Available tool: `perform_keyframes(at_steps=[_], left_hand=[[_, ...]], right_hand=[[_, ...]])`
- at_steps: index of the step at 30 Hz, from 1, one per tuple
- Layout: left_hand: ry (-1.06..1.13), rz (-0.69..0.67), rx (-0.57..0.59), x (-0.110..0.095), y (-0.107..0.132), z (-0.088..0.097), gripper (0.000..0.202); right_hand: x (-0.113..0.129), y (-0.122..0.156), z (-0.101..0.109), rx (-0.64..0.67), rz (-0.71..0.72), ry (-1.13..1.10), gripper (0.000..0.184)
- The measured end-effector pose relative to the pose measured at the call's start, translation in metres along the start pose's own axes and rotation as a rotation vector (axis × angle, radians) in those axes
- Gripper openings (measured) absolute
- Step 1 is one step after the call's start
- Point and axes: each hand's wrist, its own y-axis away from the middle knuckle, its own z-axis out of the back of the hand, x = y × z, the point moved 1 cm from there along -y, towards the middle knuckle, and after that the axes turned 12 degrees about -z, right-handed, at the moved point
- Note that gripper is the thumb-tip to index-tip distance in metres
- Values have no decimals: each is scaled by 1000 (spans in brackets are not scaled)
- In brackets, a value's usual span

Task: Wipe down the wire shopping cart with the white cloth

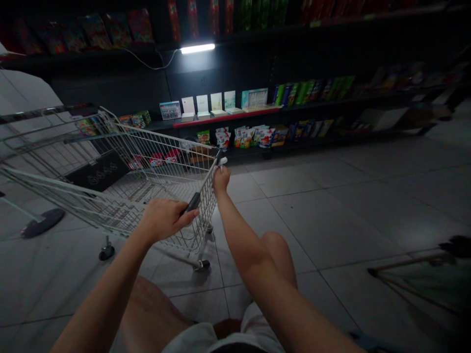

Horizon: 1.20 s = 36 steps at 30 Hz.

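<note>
A wire shopping cart (121, 162) stands in front of me on the tiled floor, its basket reaching away to the left. My left hand (165, 217) is wrapped round the dark grip of the cart's handle bar (204, 184). Further along the same bar, near its far end, my right hand (221, 179) is closed on a small white cloth (222, 163) pressed against the bar. Both my arms stretch forward, and my bent knees show below them.
Dark shelves (228, 115) with cards, boxes and snack packets run along the back under a lit tube lamp (197, 48). A dark sign board (99, 172) shows behind the cart's wires. Another cart's frame (415, 274) sits low right. Grey floor tiles spread to the right.
</note>
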Motion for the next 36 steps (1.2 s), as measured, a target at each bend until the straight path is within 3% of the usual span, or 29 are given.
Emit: perform_keyframes(at_steps=[5,8,11,15,19,23,25,28,33,36], left_hand=[[-13,-4,-22,2,-3,-4,68],[-19,-13,-27,3,-3,-5,59],[-1,-18,-34,3,-1,-5,53],[-28,-8,-46,2,4,-6,52],[-42,-27,-51,-2,11,-6,51],[-17,-24,-36,-6,17,-2,52],[-11,-24,-30,-6,18,-1,48],[4,-40,-29,-6,20,-1,45],[29,-99,-42,-2,36,-2,43],[72,-135,-36,0,57,-1,38]], right_hand=[[17,83,18,-37,-102,-101,32],[29,139,42,54,22,-210,33],[44,170,74,147,231,-261,32],[75,153,101,65,429,-289,23],[97,87,81,305,661,-74,16],[90,7,57,338,527,247,13],[87,-12,55,357,468,335,13],[93,2,63,480,527,350,14],[118,75,82,658,778,145,20],[125,82,86,714,869,67,29]])
